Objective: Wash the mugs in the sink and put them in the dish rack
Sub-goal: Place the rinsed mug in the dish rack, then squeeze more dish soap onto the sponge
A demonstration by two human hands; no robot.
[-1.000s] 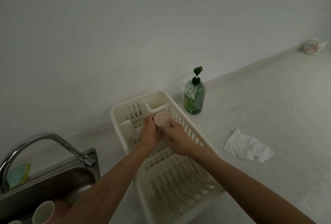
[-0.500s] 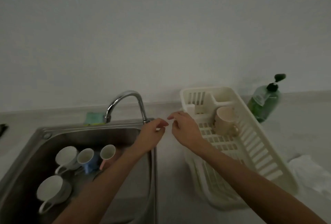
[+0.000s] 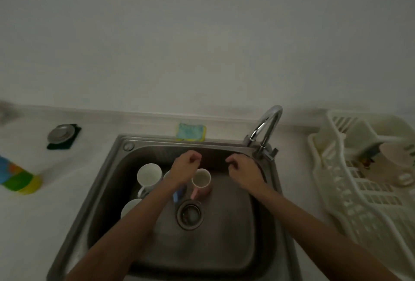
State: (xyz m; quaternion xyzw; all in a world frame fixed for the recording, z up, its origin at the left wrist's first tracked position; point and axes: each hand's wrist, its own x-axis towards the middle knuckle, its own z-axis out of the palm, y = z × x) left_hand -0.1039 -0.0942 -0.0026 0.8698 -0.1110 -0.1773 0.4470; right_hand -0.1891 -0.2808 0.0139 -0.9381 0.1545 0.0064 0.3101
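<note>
Several mugs stand in the steel sink (image 3: 258,247): a pink mug (image 3: 202,182), a white mug (image 3: 148,174), a second white mug (image 3: 130,207) partly under my left forearm, and a blue mug (image 3: 178,194) mostly hidden by my left wrist. My left hand (image 3: 185,168) hovers above the mugs with loosely curled fingers and holds nothing. Over the sink's back right part, my right hand (image 3: 243,173) is also loosely curled and empty. The cream dish rack (image 3: 350,204) stands right of the sink with one pale mug (image 3: 397,159) lying in it.
The faucet (image 3: 267,128) arches at the sink's back right corner. A yellow-blue sponge (image 3: 190,132) lies behind the sink. A sink strainer lid on a dark pad (image 3: 62,136) and a colourful sponge pack (image 3: 18,176) sit on the counter at left. The drain (image 3: 189,213) is in the sink's middle.
Both hands let go of the pale mug in the rack and moved left, over the sink. The view swung left from the rack to the sink.
</note>
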